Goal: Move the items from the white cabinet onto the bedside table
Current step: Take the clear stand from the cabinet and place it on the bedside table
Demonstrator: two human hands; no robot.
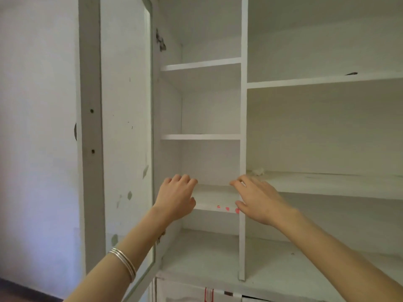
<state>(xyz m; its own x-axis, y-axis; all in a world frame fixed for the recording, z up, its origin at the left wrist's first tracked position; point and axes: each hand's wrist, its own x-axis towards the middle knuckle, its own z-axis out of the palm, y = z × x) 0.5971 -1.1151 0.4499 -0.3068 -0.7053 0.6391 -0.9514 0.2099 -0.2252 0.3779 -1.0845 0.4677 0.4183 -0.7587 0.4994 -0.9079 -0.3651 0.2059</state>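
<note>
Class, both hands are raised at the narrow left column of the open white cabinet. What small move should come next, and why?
Probably shift the right hand toward the small pale scrap on the wide shelf just beyond it. The narrow shelf between it and the left hand looks bare, and neither hand holds anything.

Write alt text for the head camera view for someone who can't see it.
Two bare hands, left hand and right hand, reach empty toward a low shelf of an open white cabinet. The visible shelves look nearly bare; silver bangles circle the left wrist.
</note>
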